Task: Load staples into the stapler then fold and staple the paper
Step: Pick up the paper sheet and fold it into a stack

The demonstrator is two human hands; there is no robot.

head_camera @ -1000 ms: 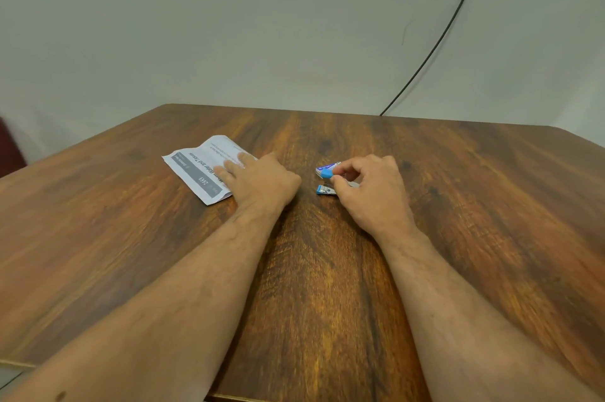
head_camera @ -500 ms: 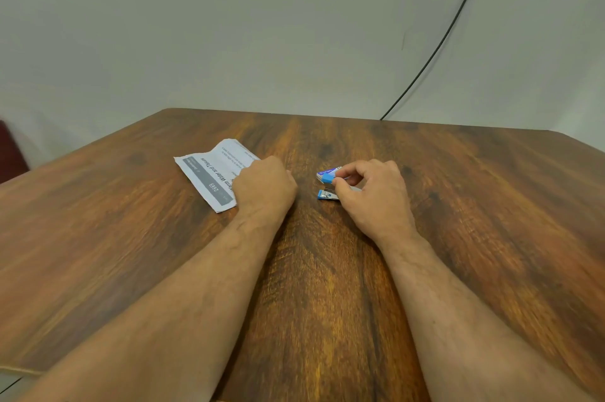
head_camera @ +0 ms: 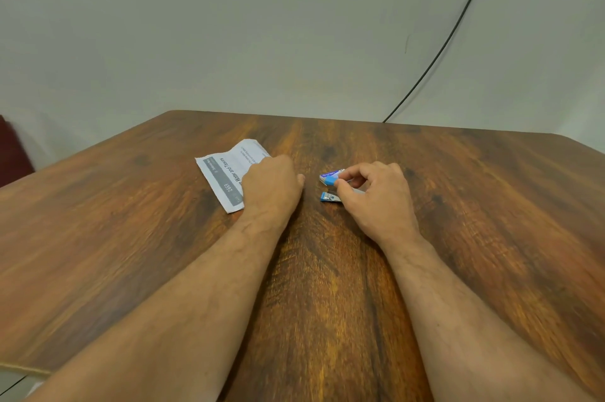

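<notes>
You are sitting at a broad, dark wood-grain surface that is filling most of the view, with a plain pale wall rising behind it, a black cable running down that wall to the far edge, and something dark red showing at the far left. Your left hand is lying on the printed paper, its fingers curled under; you are likely pinning the sheet so it is staying flat and ready for folding, though whether that grip is actually closing on the paper cannot be told from here. Your right hand is working just beside it, thumb and forefinger pinching the small blue-and-white box, probably the staples. It is probably being held this way so you can open it. The little blue stapler is sitting on the wood just nearer you than the box, partly hidden under your right hand, so loading looks to be the step in hand, with folding not yet begun.
</notes>
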